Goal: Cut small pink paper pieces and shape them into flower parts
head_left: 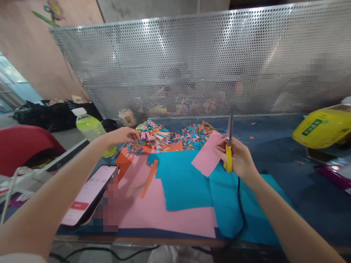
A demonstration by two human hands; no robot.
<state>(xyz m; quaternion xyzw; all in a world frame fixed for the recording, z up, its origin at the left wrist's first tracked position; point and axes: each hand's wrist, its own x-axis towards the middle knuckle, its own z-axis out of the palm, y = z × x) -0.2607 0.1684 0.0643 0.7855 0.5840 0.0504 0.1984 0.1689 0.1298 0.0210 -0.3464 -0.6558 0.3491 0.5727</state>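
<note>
My right hand is closed around yellow-handled scissors, whose blades point up and away. The same hand also grips a pink paper piece between thumb and fingers. On the left, my left hand hovers with loosely bent fingers beside a heap of cut paper pieces; nothing shows in it. Small multicoloured bits lie just below its fingers. Under both hands are blue paper sheets, a large pink sheet and an orange strip.
A phone lies under my left forearm. Behind it stands a bottle of yellow-green drink. Paper scraps are piled before the perforated metal screen. A yellow package sits at right; a black cable crosses the blue paper.
</note>
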